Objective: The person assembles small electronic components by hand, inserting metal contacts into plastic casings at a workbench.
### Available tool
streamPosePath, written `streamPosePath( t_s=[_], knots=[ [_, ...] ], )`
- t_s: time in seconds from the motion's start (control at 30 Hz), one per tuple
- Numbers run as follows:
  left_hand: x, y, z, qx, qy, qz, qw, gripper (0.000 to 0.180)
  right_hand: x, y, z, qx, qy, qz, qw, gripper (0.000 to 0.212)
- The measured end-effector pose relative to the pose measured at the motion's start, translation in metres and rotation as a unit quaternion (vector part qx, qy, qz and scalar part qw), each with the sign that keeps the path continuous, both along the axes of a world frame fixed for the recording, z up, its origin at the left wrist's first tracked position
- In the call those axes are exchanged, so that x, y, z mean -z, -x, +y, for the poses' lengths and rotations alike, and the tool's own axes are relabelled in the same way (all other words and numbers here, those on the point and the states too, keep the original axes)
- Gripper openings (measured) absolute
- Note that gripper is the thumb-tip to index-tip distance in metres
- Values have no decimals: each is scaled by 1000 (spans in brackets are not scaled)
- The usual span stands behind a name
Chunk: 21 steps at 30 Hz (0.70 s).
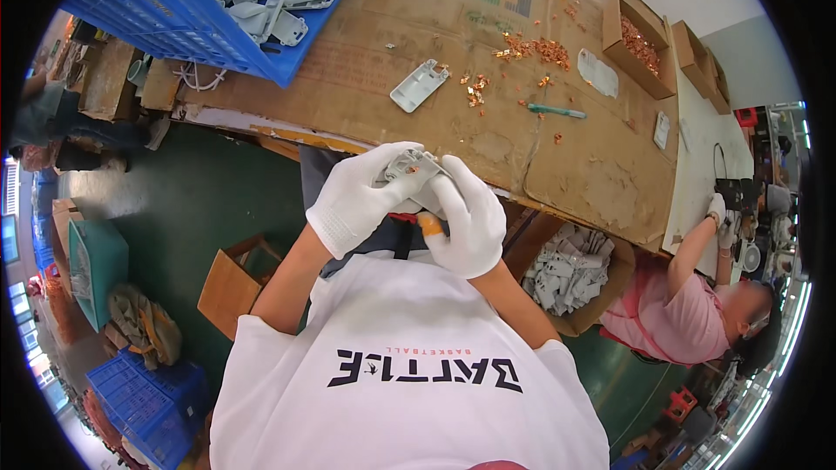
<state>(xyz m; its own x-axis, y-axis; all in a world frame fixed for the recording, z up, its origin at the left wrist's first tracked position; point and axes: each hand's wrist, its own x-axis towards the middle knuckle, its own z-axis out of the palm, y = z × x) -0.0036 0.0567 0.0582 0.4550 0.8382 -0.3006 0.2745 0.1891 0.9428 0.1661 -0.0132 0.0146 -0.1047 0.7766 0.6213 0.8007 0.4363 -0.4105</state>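
Both hands wear white gloves and meet just off the table's near edge. Between them is a light grey plastic housing point(425, 184), tilted, with a small copper-coloured piece showing at its upper end. My left hand point(359, 191) grips its left side with the fingers curled. My right hand point(471, 219) is closed round the right side; orange-yellow shows on one fingertip. Parts of the housing are hidden by the gloves. Past the hands on the cardboard-covered table lies another grey housing point(420, 86). Small copper clips point(547, 52) lie in loose piles to its right.
A blue crate point(252, 57) of grey housings stands at the far left. A teal pen point(557, 110), a clear plastic piece point(597, 74) and a cardboard box point(640, 78) of copper clips are to the right. Below the table edge sits a carton point(601, 309) of grey parts; a co-worker point(675, 305) sits beyond.
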Motion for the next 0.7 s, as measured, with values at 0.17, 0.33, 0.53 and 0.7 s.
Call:
streamPosePath(
  t_s=[0.17,0.33,0.53,0.7],
  knots=[
    [0,4,-14,-10,25,-10,1000,41,7,6,-4,4,-13,2,1000,53],
    [-7,4,0,-10,36,-17,999,46,0,6,8,11,62,-27,998,51],
    [1,-2,20,-10,55,9,998,39,5,4,25,11,56,-42,997,51],
    [17,-15,29,-17,48,1,999,40,9,-1,30,29,93,-36,995,53]
  ],
)
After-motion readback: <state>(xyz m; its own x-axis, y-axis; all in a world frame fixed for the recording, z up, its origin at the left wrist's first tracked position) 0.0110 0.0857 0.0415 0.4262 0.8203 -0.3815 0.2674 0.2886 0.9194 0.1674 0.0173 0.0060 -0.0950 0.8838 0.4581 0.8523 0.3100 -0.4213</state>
